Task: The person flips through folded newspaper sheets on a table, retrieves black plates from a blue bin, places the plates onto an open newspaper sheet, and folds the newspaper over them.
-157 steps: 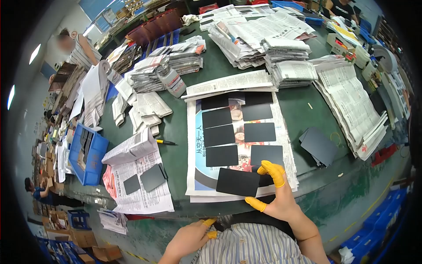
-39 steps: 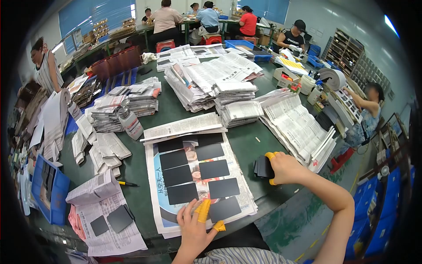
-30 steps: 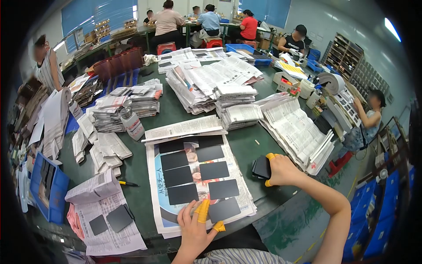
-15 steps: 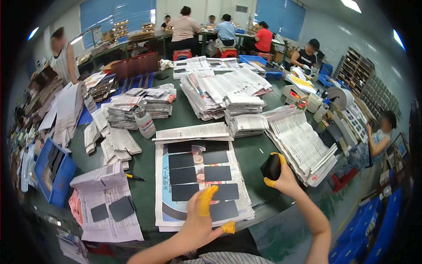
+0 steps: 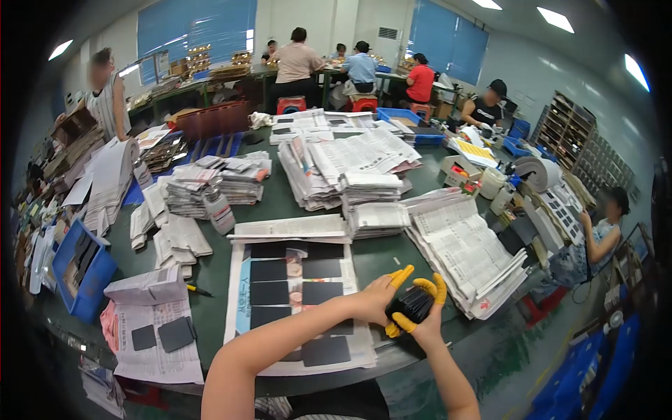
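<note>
My right hand (image 5: 428,322), with yellow finger covers, grips a stack of thin black plates (image 5: 411,305) above the table's front edge. Against the stack's left side is my left hand (image 5: 378,299), its covered index finger stretched out past the top and its thumb low by the stack. Whether it pinches a plate is hidden. Under my left forearm lies a newspaper sheet (image 5: 241,336) bearing rows of dark rectangular plates (image 5: 269,293); the forearm covers part of them.
Folded newspapers (image 5: 465,245) lie to the right, and paper stacks (image 5: 378,218) stand behind. At left are a bottle (image 5: 219,210), a yellow-black pen (image 5: 199,290), a blue bin (image 5: 87,273) and another newspaper (image 5: 154,360) with two dark plates (image 5: 176,334). Several people sit or stand around.
My left hand has moved from over the newspaper sheet rightward to the stack. My right hand has brought the stack left and slightly down. The view has shifted a little.
</note>
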`<action>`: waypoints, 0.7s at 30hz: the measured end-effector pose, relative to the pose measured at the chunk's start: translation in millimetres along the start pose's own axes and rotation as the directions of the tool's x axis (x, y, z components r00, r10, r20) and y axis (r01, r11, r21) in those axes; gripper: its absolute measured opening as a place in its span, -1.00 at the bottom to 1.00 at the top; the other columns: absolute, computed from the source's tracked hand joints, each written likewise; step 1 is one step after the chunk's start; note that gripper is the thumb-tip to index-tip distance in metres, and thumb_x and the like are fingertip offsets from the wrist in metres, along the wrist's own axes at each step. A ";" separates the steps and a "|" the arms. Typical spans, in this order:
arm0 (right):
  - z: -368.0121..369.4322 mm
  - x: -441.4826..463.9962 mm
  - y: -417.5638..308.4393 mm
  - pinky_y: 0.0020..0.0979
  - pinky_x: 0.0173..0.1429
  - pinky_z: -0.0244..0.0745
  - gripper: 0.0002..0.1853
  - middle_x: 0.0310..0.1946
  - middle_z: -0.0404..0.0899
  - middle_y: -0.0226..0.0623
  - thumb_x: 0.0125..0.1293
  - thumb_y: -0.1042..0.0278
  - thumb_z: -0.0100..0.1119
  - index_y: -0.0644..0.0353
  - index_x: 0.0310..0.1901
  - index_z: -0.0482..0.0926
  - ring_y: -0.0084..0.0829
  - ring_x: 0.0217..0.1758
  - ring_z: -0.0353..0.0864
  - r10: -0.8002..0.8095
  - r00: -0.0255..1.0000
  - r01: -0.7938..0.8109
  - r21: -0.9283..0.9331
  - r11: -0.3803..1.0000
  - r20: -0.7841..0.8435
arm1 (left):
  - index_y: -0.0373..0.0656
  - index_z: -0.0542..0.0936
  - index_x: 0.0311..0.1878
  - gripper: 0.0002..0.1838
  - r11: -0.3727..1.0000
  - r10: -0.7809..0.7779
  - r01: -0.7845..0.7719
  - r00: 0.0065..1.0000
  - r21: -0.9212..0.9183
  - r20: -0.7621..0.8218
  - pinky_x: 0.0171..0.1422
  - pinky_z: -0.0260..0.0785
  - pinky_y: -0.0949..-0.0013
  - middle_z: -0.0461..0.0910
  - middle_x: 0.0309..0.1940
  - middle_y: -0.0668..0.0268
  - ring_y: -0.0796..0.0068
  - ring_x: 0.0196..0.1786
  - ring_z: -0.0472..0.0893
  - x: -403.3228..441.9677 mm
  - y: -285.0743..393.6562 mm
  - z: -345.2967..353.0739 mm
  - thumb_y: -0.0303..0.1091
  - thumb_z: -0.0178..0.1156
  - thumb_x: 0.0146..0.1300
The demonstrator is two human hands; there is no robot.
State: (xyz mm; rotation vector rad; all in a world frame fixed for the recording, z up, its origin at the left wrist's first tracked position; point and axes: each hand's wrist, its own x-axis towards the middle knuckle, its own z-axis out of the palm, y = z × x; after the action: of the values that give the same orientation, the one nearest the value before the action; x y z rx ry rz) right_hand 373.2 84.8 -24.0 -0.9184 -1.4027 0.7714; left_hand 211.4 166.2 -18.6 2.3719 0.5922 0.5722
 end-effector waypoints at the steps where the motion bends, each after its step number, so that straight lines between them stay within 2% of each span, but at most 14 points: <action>1: -3.4 -0.4 8.6 -0.33 0.22 0.34 0.16 0.12 0.29 -0.29 -0.21 0.49 0.54 0.07 0.38 -0.10 -0.39 0.11 0.38 -0.098 0.995 0.093 -0.176 0.980 -0.016 | -0.34 -0.06 0.39 0.20 0.998 0.058 -0.058 0.998 -0.026 0.015 0.43 0.02 0.14 0.16 0.20 -0.16 -0.13 0.32 0.15 8.5 -1.5 5.3 -0.17 0.47 -0.28; 4: -5.2 -2.2 6.7 -0.30 0.29 0.25 0.00 0.13 0.28 -0.24 -0.19 0.40 0.53 0.13 0.31 0.10 -0.30 0.17 0.35 -0.186 0.981 0.163 -0.281 0.946 -0.055 | -0.24 -0.09 0.42 0.20 0.936 0.204 -0.178 0.977 -0.304 0.056 0.41 0.06 0.24 0.20 0.25 0.00 0.11 0.33 0.22 20.5 -1.7 15.1 -0.29 0.49 -0.27; 5: -7.0 -0.4 2.0 -0.30 0.29 0.25 0.00 0.13 0.28 -0.24 -0.19 0.40 0.53 0.13 0.31 0.10 -0.30 0.17 0.35 -0.188 0.981 0.164 -0.283 0.945 -0.058 | -0.24 -0.09 0.42 0.20 0.936 0.208 -0.181 0.976 -0.303 0.058 0.41 0.06 0.24 0.20 0.25 0.00 0.11 0.33 0.22 23.9 -5.1 12.4 -0.29 0.49 -0.27; 7: -8.4 4.8 -10.7 -0.30 0.28 0.26 -0.09 0.11 0.31 -0.19 -0.16 0.32 0.51 0.14 0.26 0.20 -0.24 0.17 0.35 -0.333 0.933 0.347 -0.598 0.722 0.140 | -0.23 -0.15 0.44 0.21 0.770 0.164 0.187 0.866 -0.610 0.472 0.43 0.02 0.32 0.25 0.27 0.11 0.33 0.35 0.20 32.1 -5.5 -4.6 -0.30 0.50 -0.18; 10: -2.8 5.5 -21.3 -0.27 0.25 0.29 -0.18 0.14 0.32 -0.16 -0.13 0.26 0.50 0.12 0.22 0.30 -0.20 0.22 0.33 -0.338 0.940 0.276 -0.663 0.696 0.036 | -0.22 -0.06 0.42 0.08 0.861 0.106 0.188 0.842 -0.472 0.530 0.43 0.03 0.34 0.26 0.28 0.16 0.39 0.33 0.22 38.9 2.7 -21.6 -0.35 0.44 -0.09; 11: 6.2 5.8 -29.1 -0.26 0.27 0.27 -0.22 0.17 0.34 -0.15 -0.13 0.24 0.50 0.12 0.19 0.36 -0.19 0.26 0.31 -0.399 0.906 0.216 -0.654 0.725 -0.143 | -0.21 0.05 0.39 -0.02 0.870 0.066 0.193 0.867 -0.455 0.494 0.43 0.03 0.35 0.26 0.28 0.18 0.42 0.34 0.22 35.6 13.1 -27.9 -0.38 0.42 -0.07; 12: 6.2 4.2 -21.5 -0.26 0.27 0.27 -0.22 0.17 0.34 -0.15 -0.13 0.24 0.50 0.12 0.19 0.36 -0.19 0.26 0.31 -0.405 0.903 0.227 -0.642 0.732 -0.143 | -0.21 0.05 0.39 -0.02 0.875 0.051 0.198 0.870 -0.442 0.491 0.43 0.03 0.35 0.26 0.28 0.18 0.42 0.34 0.22 36.5 10.0 -26.7 -0.38 0.42 -0.07; 14: -0.7 0.1 2.1 -0.14 0.28 0.24 -0.28 0.27 0.21 -0.05 -0.12 0.17 0.50 0.13 0.13 0.44 -0.07 0.30 0.26 -0.226 0.959 0.170 -0.293 0.941 -0.169 | -0.21 0.15 0.35 -0.12 0.846 0.184 0.114 0.855 -0.521 0.486 0.40 0.09 0.34 0.30 0.25 0.20 0.44 0.31 0.26 39.9 2.7 -16.7 -0.39 0.41 -0.05; 15: -5.9 4.4 -11.9 -0.15 0.28 0.26 -0.33 0.17 0.36 -0.09 -0.12 0.23 0.49 0.15 0.09 0.47 -0.08 0.30 0.27 -0.246 0.969 0.225 -0.446 0.866 0.011 | -0.24 0.25 0.28 -0.20 0.853 0.196 0.087 0.860 -0.514 0.471 0.33 0.20 0.35 0.38 0.19 0.21 0.46 0.23 0.36 40.9 3.3 -16.2 -0.38 0.41 -0.05; 16: -6.7 4.3 -13.5 -0.15 0.30 0.23 -0.39 0.11 0.45 -0.17 -0.10 0.22 0.46 0.15 0.05 0.49 -0.09 0.29 0.28 -0.272 0.960 0.266 -0.534 0.803 0.070 | -0.25 0.32 0.23 -0.27 0.854 0.223 0.060 0.856 -0.517 0.467 0.26 0.30 0.36 0.47 0.10 0.22 0.46 0.13 0.45 41.0 10.8 -21.7 -0.39 0.40 -0.04; 18: -2.9 4.8 -18.9 -0.15 0.36 0.11 -0.31 0.16 0.37 -0.10 -0.10 0.10 0.46 0.17 0.10 0.45 -0.09 0.32 0.21 -0.251 0.968 0.211 -0.579 0.788 0.012 | -0.25 0.36 0.18 -0.25 0.846 0.255 -0.052 0.914 -0.530 0.316 0.17 0.36 0.33 0.54 -0.02 0.22 0.39 0.05 0.52 41.3 -11.7 -1.2 -0.33 0.45 -0.12; 19: -0.4 2.1 -13.5 -0.15 0.36 0.09 -0.23 0.20 0.28 -0.06 -0.09 0.06 0.46 0.23 0.15 0.38 -0.10 0.34 0.16 -0.307 0.945 0.198 -0.553 0.809 -0.110 | -0.27 0.37 0.16 -0.17 0.950 0.162 -0.083 0.954 -0.301 0.251 0.10 0.37 0.31 0.55 -0.06 0.12 0.29 0.01 0.54 38.5 -8.0 -2.4 -0.30 0.49 -0.28; 20: -2.1 -1.4 8.0 -0.14 0.38 0.05 -0.18 0.23 0.22 -0.06 -0.07 0.02 0.44 0.28 0.19 0.34 -0.11 0.34 0.15 -0.273 0.940 0.184 -0.372 0.910 -0.205 | -0.29 0.38 0.13 -0.12 0.940 0.150 -0.090 0.975 -0.330 0.161 0.03 0.38 0.28 0.56 -0.11 0.04 0.21 -0.04 0.55 37.8 -14.3 8.8 -0.30 0.48 -0.42; 21: -8.3 -3.9 8.6 -0.17 0.40 0.02 -0.13 0.21 0.23 -0.08 -0.08 0.00 0.46 0.30 0.21 0.31 -0.13 0.34 0.15 -0.287 0.945 0.174 -0.504 0.846 -0.155 | -0.29 0.40 0.07 -0.17 0.944 0.103 -0.067 0.990 -0.324 0.096 -0.01 0.39 0.27 0.57 -0.16 0.06 0.18 -0.06 0.57 35.1 -6.6 9.0 -0.32 0.46 -0.44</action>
State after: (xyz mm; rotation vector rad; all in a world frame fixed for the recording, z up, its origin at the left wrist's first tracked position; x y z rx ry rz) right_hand 382.0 84.7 -33.0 -1.1515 -1.4951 0.1144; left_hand 242.6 185.6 -20.6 2.1115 0.3194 0.5252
